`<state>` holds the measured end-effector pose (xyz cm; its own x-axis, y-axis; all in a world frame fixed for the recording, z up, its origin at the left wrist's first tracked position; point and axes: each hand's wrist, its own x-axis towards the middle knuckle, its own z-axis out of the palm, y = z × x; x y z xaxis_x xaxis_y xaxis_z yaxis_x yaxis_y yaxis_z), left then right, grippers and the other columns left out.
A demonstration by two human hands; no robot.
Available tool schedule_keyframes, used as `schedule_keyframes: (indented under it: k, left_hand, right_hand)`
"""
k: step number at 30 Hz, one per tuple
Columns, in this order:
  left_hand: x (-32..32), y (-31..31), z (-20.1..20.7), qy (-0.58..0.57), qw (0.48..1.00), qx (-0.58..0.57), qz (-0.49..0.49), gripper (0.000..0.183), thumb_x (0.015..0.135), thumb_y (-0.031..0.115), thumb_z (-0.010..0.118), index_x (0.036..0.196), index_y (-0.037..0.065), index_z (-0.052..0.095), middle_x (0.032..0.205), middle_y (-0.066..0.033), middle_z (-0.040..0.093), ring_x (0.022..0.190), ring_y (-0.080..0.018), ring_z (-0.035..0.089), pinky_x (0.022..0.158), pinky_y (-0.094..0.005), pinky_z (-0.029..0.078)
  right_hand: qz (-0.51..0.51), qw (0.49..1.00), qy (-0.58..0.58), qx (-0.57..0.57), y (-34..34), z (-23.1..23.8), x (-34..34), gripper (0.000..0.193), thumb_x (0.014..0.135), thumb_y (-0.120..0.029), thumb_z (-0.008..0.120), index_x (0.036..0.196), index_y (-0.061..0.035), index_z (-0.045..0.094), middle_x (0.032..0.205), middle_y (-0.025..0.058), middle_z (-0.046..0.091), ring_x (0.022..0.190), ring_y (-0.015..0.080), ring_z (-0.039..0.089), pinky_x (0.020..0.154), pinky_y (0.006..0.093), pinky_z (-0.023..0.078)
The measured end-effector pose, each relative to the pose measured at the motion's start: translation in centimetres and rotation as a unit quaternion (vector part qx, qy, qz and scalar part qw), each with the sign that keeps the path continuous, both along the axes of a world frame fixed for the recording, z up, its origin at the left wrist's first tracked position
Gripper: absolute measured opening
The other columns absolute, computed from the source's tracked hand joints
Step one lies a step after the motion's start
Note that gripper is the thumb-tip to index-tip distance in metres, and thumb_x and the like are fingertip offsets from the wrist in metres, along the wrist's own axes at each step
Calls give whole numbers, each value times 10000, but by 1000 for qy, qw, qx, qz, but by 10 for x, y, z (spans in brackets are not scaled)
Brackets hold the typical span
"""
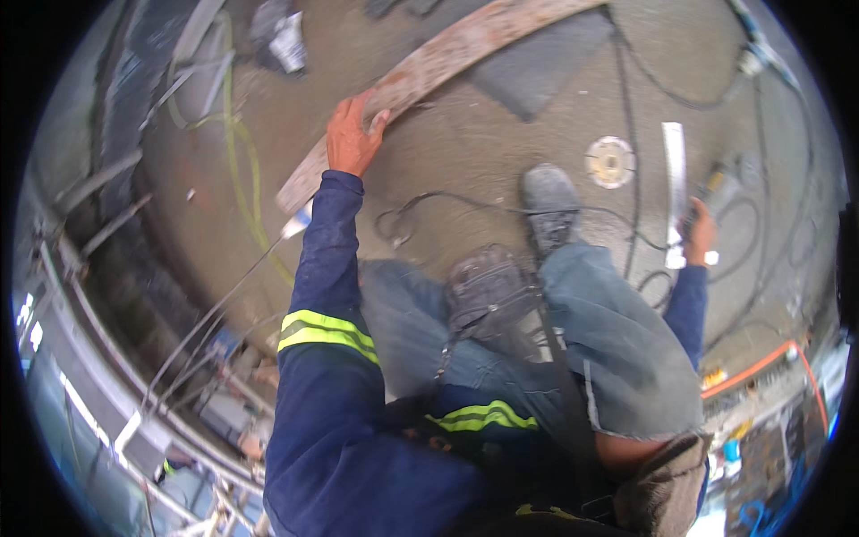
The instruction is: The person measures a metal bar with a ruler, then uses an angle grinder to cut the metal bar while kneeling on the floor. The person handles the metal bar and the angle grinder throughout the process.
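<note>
My left hand (354, 136) grips a long, pale, stained plank (447, 63) near its lower left end, thumb on top and fingers at its far edge. It slants across the floor toward the upper right, looking curved through the lens. At the right, my right hand (701, 234) is closed around the dark handle of a blurred power tool (716, 183), with grey and yellowish parts; its exact kind is unclear. Beside that hand lies a narrow white strip (674, 170). A round, pale cutting disc (611, 162) with a hole in its middle lies flat left of the strip.
Black cords (626, 134) cross the concrete floor around my shoe (549, 201). A dark grey sheet (537, 76) lies partly under the plank. Yellow-green hose (240, 148) runs at the left, near metal railing (98, 331). A dark bag (490, 291) hangs between my knees.
</note>
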<state>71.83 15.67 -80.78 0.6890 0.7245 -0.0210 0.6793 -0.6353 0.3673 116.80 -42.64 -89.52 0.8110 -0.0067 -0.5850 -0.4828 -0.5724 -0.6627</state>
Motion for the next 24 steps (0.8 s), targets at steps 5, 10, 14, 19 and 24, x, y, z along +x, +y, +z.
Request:
schedule_keyframes:
  k: [5, 10, 14, 19, 24]
  left_hand:
    - [-155, 15, 46, 40, 984, -42, 169, 421, 977, 402, 800, 1245, 80, 760, 1003, -177, 803, 875, -328, 781, 813, -428, 609]
    - [-300, -25, 18, 246, 942, -48, 223, 666, 892, 520, 845, 1413, 149, 659, 1296, -224, 725, 1129, -437, 729, 915, -490, 593]
    - [-324, -55, -1, 299, 914, -10, 276, 849, 852, 671, 802, 1551, 262, 546, 1484, -198, 619, 1278, -515, 636, 1024, -541, 554]
    - [-261, -22, -33, 371, 913, -5, 168, 971, 831, 891, 636, 1574, 270, 560, 1514, -181, 629, 1372, -420, 600, 1114, -598, 480]
    - [-331, -50, -62, 173, 974, -65, 130, 749, 988, 567, 714, 1513, 59, 549, 1330, -317, 644, 1231, -478, 635, 1033, -565, 512]
  right_hand:
    - [-72, 996, -4, 46, 36, 33, -13, 249, 936, -301, 776, 951, -70, 686, 746, 48, 643, 610, 167, 636, 537, 327, 524]
    - [-55, 997, 33, 53, 34, 21, -1, 265, 939, -294, 776, 1014, -66, 665, 787, 62, 645, 636, 175, 650, 554, 326, 555]
    - [-73, 993, 25, 85, 48, 4, -17, 251, 940, -309, 788, 975, -99, 655, 782, 56, 657, 649, 166, 657, 567, 313, 567]
    - [367, 868, -308, -132, -37, -14, 16, 370, 1108, -222, 488, 1368, -100, 720, 952, 78, 722, 740, 203, 685, 627, 359, 567]
    - [138, 963, -231, 29, 0, -28, -7, 277, 1051, -274, 639, 1204, -66, 741, 884, 86, 748, 714, 203, 711, 686, 406, 585]
